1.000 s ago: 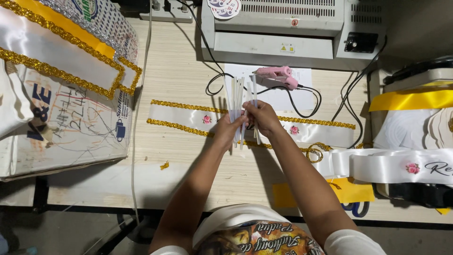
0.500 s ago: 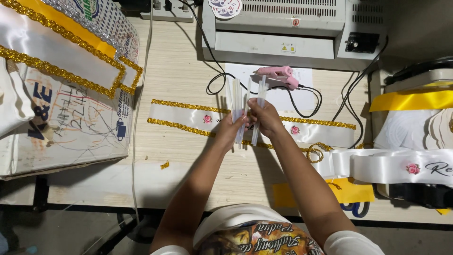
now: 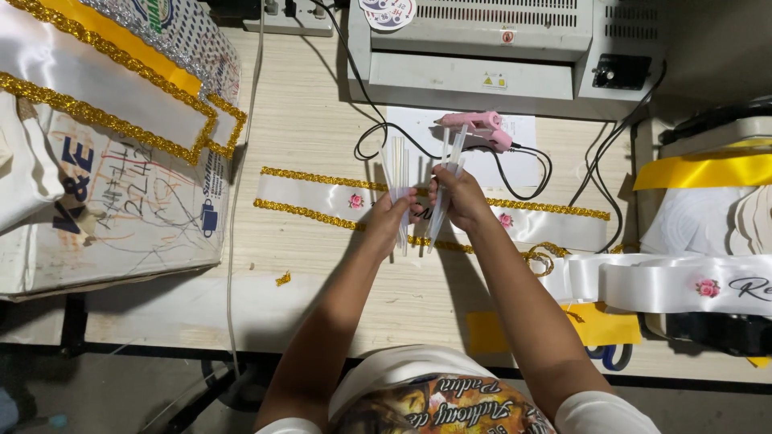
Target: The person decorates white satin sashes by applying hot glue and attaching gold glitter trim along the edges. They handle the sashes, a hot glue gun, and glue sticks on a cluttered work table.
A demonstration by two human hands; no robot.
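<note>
Glue sticks point(image 3: 400, 193), pale and translucent, sit bunched in your left hand point(image 3: 392, 217), whose fingers are curled tight round their lower part so the ends fan upward toward the back of the bench. Your right hand point(image 3: 457, 197) has its fingers pinched closed on a single glue stick point(image 3: 446, 181), held slightly tilted and just beside the bunch, its top reaching close to the pink hot glue gun point(image 3: 481, 126). That gun lies on a white sheet of paper point(image 3: 418, 128), its black cord point(image 3: 527, 169) looping to the right. Directly under both hands a white satin sash point(image 3: 310, 193) with gold glitter trim and small pink rose prints stretches across the pale wooden tabletop point(image 3: 305, 120). Behind the gun stands a grey laminating machine point(image 3: 498, 48). At your right, more white ribbon point(image 3: 659, 281) is rolled near a yellow ribbon point(image 3: 708, 169). At your left, a large gold-trimmed sash point(image 3: 96, 104) rests on a scribbled-on board point(image 3: 137, 217).
</note>
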